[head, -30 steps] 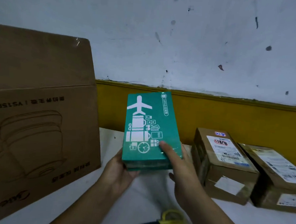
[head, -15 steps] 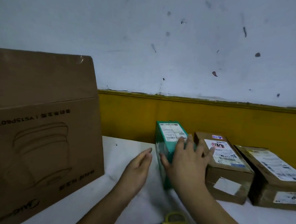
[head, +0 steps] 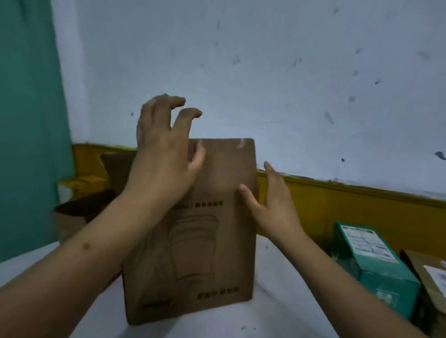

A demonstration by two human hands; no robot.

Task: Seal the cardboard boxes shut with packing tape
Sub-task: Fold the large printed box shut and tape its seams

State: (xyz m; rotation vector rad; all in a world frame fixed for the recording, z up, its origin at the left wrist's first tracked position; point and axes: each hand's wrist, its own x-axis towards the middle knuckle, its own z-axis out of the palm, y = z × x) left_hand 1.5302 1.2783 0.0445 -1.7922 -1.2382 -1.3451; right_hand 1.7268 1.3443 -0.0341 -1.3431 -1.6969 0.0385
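Item: brown cardboard box [head: 206, 246], upright on the bench [head: 286, 316]. Left hand [head: 163, 152] at raised flap [head: 225, 163], grip spread, holding nothing; right hand [head: 269, 197] flat at right edge. Advice: steady both sides, fold flap square before taping.

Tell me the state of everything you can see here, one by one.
Large cardboard box: upright on the table, top flap raised, unsealed.
Left hand: fingers loosely curled over the flap, gripping nothing.
Right hand: open, at the flap's right edge.
Green box: closed, on the table, untouched.
Brown parcel: closed, labelled, partly out of frame.
Box behind on the left: looks open; blurred.
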